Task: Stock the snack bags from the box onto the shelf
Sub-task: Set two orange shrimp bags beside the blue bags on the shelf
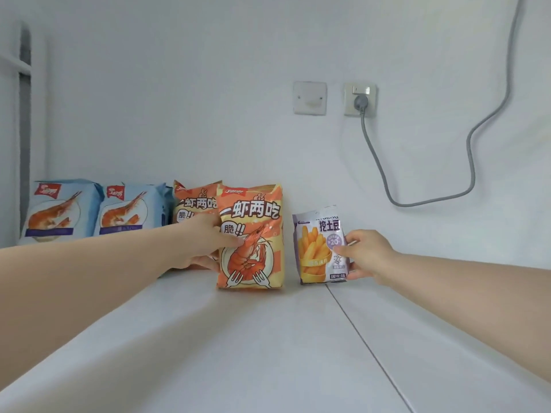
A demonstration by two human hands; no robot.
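Observation:
An orange shrimp-snack bag [256,242] stands upright on the white shelf [268,338], and my left hand [205,242] grips its left edge with the thumb across its front. To its right a small purple potato-stick bag [316,248] stands upright; my right hand [368,254] pinches its right edge. A second orange bag [193,204] stands just behind the first. Two light-blue shrimp bags [58,213] [128,211] lean against the back wall at the left. The box is out of view.
On the back wall are a white switch plate [309,97] and a socket [360,99] with a grey cable [465,162] looping to the upper right. A thin seam [366,347] crosses the shelf surface. A white side panel [18,129] closes the left end.

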